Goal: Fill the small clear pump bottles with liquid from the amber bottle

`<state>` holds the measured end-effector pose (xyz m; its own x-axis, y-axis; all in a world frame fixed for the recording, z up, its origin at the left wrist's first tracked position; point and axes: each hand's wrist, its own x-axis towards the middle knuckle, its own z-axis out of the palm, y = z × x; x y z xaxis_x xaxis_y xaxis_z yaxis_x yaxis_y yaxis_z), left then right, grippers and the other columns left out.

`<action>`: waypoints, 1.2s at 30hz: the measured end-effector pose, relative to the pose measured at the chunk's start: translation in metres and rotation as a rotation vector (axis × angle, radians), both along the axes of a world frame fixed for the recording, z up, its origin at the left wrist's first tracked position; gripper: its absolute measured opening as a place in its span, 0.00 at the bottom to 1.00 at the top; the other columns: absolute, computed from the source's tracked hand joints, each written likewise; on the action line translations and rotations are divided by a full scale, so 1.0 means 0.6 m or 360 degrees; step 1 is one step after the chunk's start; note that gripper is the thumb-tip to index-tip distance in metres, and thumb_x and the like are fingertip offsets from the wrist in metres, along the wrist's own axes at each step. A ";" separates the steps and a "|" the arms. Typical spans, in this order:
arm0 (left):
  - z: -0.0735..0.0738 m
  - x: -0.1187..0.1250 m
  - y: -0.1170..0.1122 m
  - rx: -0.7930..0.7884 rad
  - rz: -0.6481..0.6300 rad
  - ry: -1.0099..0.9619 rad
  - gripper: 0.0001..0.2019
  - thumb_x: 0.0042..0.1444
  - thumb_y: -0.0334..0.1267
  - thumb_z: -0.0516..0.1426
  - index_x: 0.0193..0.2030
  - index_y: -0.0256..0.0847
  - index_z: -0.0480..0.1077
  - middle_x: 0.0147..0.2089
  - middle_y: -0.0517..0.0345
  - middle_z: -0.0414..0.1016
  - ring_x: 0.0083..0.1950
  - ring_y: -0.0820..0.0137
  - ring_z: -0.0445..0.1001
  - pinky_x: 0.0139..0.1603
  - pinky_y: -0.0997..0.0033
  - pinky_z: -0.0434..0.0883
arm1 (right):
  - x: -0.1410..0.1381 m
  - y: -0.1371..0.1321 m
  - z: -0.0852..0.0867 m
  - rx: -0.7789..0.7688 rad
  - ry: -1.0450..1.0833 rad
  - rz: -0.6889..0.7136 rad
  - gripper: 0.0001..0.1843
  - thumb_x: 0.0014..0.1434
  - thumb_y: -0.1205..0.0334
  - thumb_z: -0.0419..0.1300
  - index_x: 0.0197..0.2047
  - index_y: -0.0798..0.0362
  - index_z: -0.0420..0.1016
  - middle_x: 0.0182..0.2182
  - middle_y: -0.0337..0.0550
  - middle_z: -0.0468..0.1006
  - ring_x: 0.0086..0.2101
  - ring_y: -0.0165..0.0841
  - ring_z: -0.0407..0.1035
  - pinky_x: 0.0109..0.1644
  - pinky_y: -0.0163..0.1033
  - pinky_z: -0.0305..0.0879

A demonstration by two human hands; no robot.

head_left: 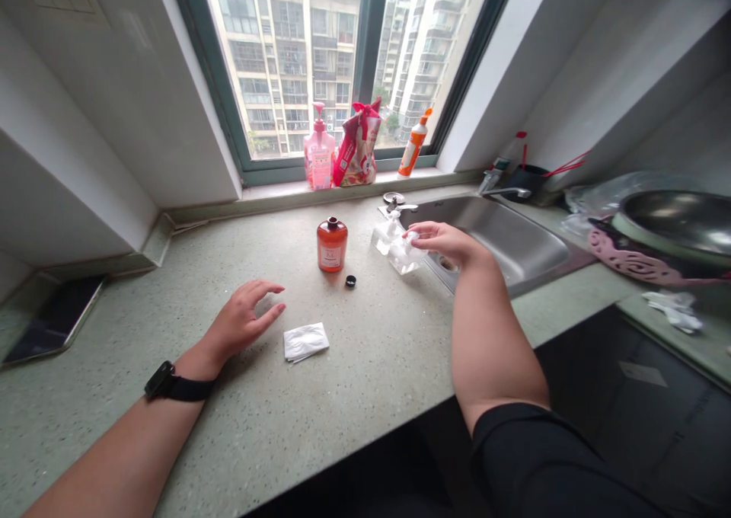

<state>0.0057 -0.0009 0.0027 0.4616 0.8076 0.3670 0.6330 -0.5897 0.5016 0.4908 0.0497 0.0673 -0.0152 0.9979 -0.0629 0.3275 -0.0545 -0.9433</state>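
Note:
My left hand (248, 316) hovers over or rests on the counter with its fingers apart, empty, just left of a folded white tissue (307, 342). On the right, my right hand (442, 240) has its fingers closed around the top of a clear pump bottle (406, 257). Close behind it stands a second clear bottle with a white pump head (388, 232). An amber bottle (332, 247) with a pale label stands uncapped between my hands. Its likely cap, small and black (350, 281), lies on the counter in front of it.
A steel sink (514, 236) with a faucet (508, 190) lies right of my right hand. On the windowsill are a pink pump bottle (320, 152), a red bag (359, 148) and an orange bottle (413, 146). A phone or tablet (54, 316) lies far left; a metal bowl (679, 225) sits far right.

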 end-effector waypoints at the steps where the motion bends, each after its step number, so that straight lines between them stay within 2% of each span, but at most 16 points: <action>1: 0.000 0.000 0.000 -0.0001 0.0000 0.0000 0.19 0.70 0.56 0.56 0.53 0.45 0.77 0.53 0.50 0.83 0.56 0.55 0.81 0.63 0.50 0.76 | 0.002 0.002 -0.004 -0.0023 -0.0010 -0.0024 0.30 0.39 0.45 0.83 0.44 0.48 0.86 0.42 0.47 0.87 0.40 0.39 0.76 0.50 0.48 0.72; 6: -0.002 -0.002 0.001 -0.0026 0.0000 0.0005 0.19 0.70 0.56 0.56 0.53 0.44 0.77 0.53 0.49 0.83 0.56 0.55 0.81 0.64 0.50 0.75 | 0.005 0.016 -0.019 -0.0076 -0.0023 -0.0036 0.30 0.40 0.46 0.83 0.45 0.49 0.86 0.42 0.46 0.87 0.39 0.38 0.76 0.47 0.45 0.71; 16: -0.007 -0.004 0.002 -0.0027 -0.0014 0.0001 0.18 0.70 0.55 0.57 0.53 0.45 0.78 0.53 0.49 0.84 0.56 0.55 0.81 0.64 0.50 0.76 | -0.020 0.040 -0.042 0.0031 0.0058 -0.0042 0.29 0.42 0.47 0.80 0.46 0.50 0.86 0.41 0.47 0.87 0.39 0.38 0.77 0.45 0.43 0.70; 26: -0.005 -0.001 0.000 -0.0043 -0.0036 -0.0010 0.16 0.70 0.52 0.58 0.52 0.45 0.78 0.52 0.50 0.84 0.55 0.56 0.82 0.63 0.51 0.76 | -0.051 0.062 -0.066 0.0142 0.0107 -0.0049 0.33 0.43 0.41 0.78 0.48 0.52 0.85 0.42 0.48 0.86 0.42 0.41 0.79 0.55 0.49 0.72; 28: -0.004 -0.001 -0.001 -0.0050 -0.0040 -0.0015 0.16 0.70 0.52 0.58 0.52 0.44 0.78 0.52 0.50 0.84 0.55 0.56 0.82 0.63 0.51 0.76 | -0.049 0.061 -0.065 0.0130 0.0064 -0.0028 0.35 0.44 0.41 0.77 0.51 0.52 0.84 0.46 0.51 0.86 0.46 0.44 0.79 0.59 0.53 0.73; 31: -0.004 -0.001 -0.001 -0.0049 -0.0050 -0.0018 0.15 0.70 0.50 0.58 0.52 0.44 0.78 0.52 0.50 0.84 0.55 0.56 0.82 0.63 0.51 0.76 | -0.036 0.058 -0.058 0.0154 -0.0033 0.0011 0.41 0.46 0.45 0.77 0.61 0.49 0.79 0.58 0.57 0.82 0.60 0.51 0.75 0.66 0.60 0.70; 33: -0.005 -0.001 0.000 -0.0047 -0.0060 -0.0020 0.14 0.70 0.49 0.58 0.52 0.45 0.78 0.52 0.50 0.84 0.55 0.56 0.81 0.63 0.51 0.76 | -0.028 0.056 -0.048 0.0262 -0.0056 0.0009 0.45 0.46 0.50 0.76 0.67 0.46 0.73 0.65 0.58 0.77 0.67 0.53 0.68 0.70 0.63 0.68; 36: -0.007 0.000 0.001 -0.0049 -0.0066 -0.0033 0.13 0.69 0.48 0.59 0.52 0.45 0.78 0.52 0.50 0.84 0.55 0.56 0.81 0.63 0.51 0.76 | -0.036 0.054 -0.029 0.0730 0.0022 -0.0162 0.41 0.55 0.51 0.68 0.71 0.42 0.67 0.66 0.52 0.75 0.69 0.50 0.67 0.73 0.61 0.66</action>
